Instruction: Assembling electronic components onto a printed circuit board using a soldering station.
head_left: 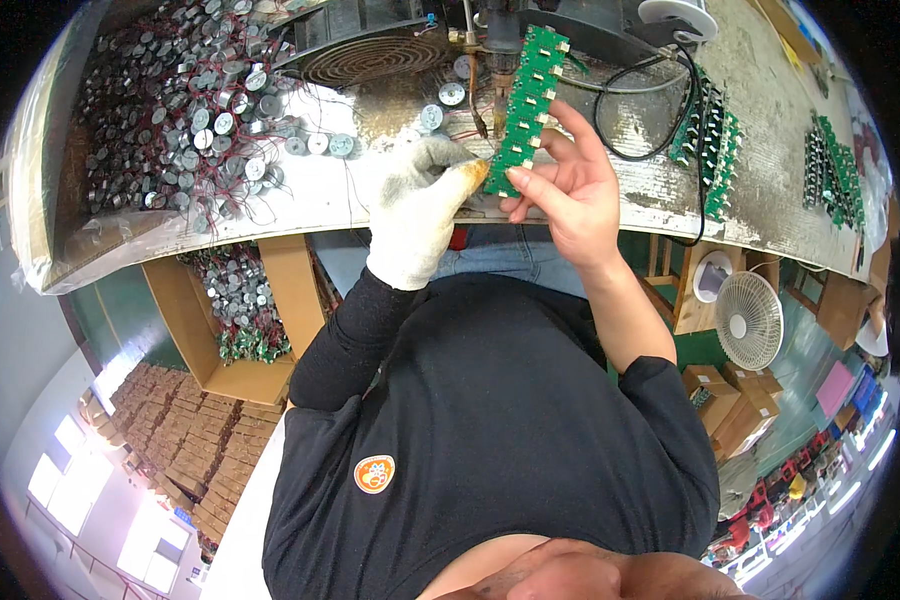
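A long green circuit board with a row of small white connectors is held tilted over the near edge of the workbench. My bare right hand grips its lower part, with the thumb on the face and the fingers along the right side. My left hand wears a white glove with orange-stained fingertips. Its thumb and forefinger are pinched together at the board's lower left edge; what lies between them, if anything, is too small to make out. Small round metal motors with thin wires lie just beyond the left hand.
A large heap of wired motors covers the bench's left side. Behind the board stands an upright metal fixture, beside a spiral grille. A black cable loops to the right, near stacked circuit boards. Below left sits a cardboard box.
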